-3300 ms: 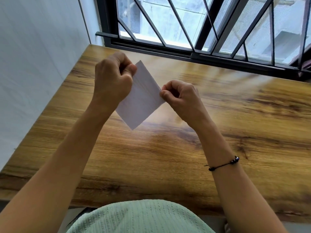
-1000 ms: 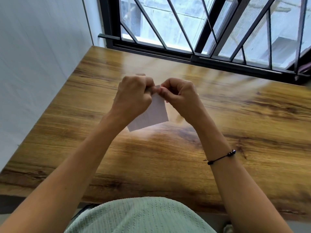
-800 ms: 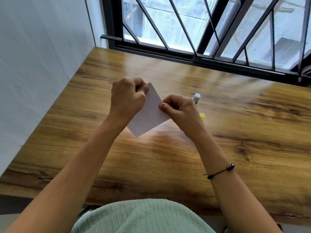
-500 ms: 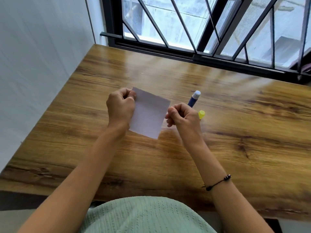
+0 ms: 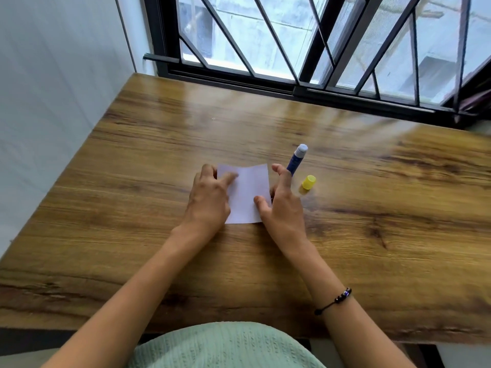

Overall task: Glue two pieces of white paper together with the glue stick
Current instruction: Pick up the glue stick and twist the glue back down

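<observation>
The white paper [image 5: 248, 193] lies flat on the wooden table [image 5: 132, 208], seen as one small rectangle. My left hand [image 5: 210, 200] rests on its left side with fingers spread, one finger pressing the top left part. My right hand [image 5: 283, 205] sits at its right edge, thumb touching the lower right of the paper, fingers apart. The blue glue stick [image 5: 297, 159] lies uncapped just beyond my right fingers. Its yellow cap [image 5: 309, 181] stands on the table to the right.
A white wall [image 5: 53, 88] borders the table on the left. A black barred window [image 5: 292, 49] runs along the far edge. The table's near edge is at my light green shirt [image 5: 225, 346].
The paper, held up in both hands' pinch, has come down flat onto the table. Both hands opened and now rest on its sides. The view shifted, revealing the glue stick and cap.
</observation>
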